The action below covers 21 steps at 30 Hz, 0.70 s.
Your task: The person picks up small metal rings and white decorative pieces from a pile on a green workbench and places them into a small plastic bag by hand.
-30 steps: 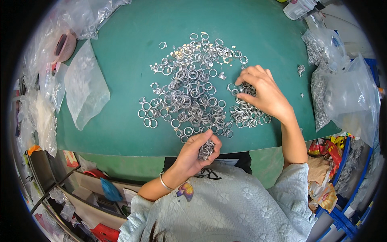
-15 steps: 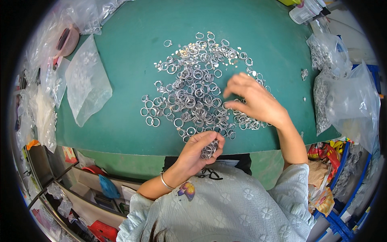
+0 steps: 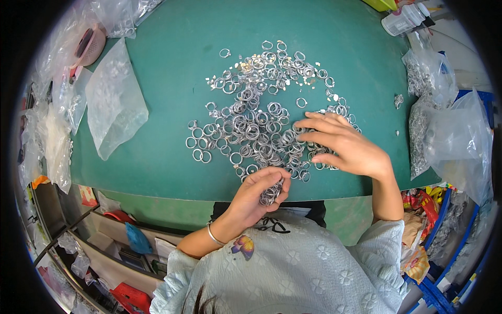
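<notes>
A wide heap of silver rings [image 3: 251,128] lies on the green table, with small pale chips [image 3: 246,66] scattered among its far part. At the table's near edge my left hand [image 3: 261,188] is curled around a clump of silver rings [image 3: 270,194], its fingers wrapped over them. My right hand [image 3: 340,140] is over the right side of the heap, palm down, fingers apart and stretched to the left. Its fingertips reach the rings there, and some rings are hidden under the palm. One loose ring [image 3: 301,103] lies just beyond those fingertips.
A flat clear plastic bag [image 3: 116,104] and a pink basket [image 3: 90,47] are on the left among more bags. At the right edge stand bags filled with silver pieces [image 3: 422,123] and a white container [image 3: 405,20]. Drawers [image 3: 120,246] sit below the table's left edge.
My right hand has moved a little right and nearer me, its fingers now spread low over the rings. Some rings in the heap's middle have shifted. The left hand keeps its grip.
</notes>
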Motion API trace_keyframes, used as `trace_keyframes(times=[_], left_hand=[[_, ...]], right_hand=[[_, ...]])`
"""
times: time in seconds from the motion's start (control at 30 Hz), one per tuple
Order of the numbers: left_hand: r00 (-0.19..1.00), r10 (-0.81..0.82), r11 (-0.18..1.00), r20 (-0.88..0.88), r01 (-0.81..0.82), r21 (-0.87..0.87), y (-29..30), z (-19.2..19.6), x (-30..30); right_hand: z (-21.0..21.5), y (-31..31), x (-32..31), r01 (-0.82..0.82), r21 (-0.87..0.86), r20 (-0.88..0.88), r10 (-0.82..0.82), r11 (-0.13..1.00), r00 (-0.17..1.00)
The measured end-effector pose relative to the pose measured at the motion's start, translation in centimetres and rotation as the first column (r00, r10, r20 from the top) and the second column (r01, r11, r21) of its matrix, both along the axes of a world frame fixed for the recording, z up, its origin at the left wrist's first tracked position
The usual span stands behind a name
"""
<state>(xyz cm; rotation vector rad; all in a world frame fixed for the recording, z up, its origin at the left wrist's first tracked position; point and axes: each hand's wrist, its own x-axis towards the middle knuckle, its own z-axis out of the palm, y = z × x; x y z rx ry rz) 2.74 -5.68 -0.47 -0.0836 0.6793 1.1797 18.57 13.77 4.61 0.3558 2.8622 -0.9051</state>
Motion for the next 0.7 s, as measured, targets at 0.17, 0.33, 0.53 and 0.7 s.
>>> trace_keyframes(times=[0.17, 0.33, 0.53, 0.7], left_hand=[[1.0, -0.017, 0.999, -0.012, 0.017, 0.028, -0.2, -0.3, 0.2], [0.999, -0.033, 0.999, 0.029, 0.032, 0.038, 0.2, 0.3, 0.3], [0.999, -0.038, 0.999, 0.013, 0.037, 0.032, -0.5, -0.1, 0.2], [0.998, -0.061, 0.997, 0.004, 0.061, 0.038, -0.3, -0.2, 0.2]], right_hand=[[-0.6, 0.9, -2.4, 0.234, -0.089, -0.156, -0.246, 0.968, 0.957], [-3.9, 0.3, -5.9, 0.269, 0.068, -0.4, -0.221, 0.961, 0.889], [-1.9, 1.1, -3.8, 0.464, -0.313, -0.12, -0.519, 0.829, 0.846], [-0.9, 0.3, -1.2, 0.356, 0.08, -0.137, -0.344, 0.931, 0.929]])
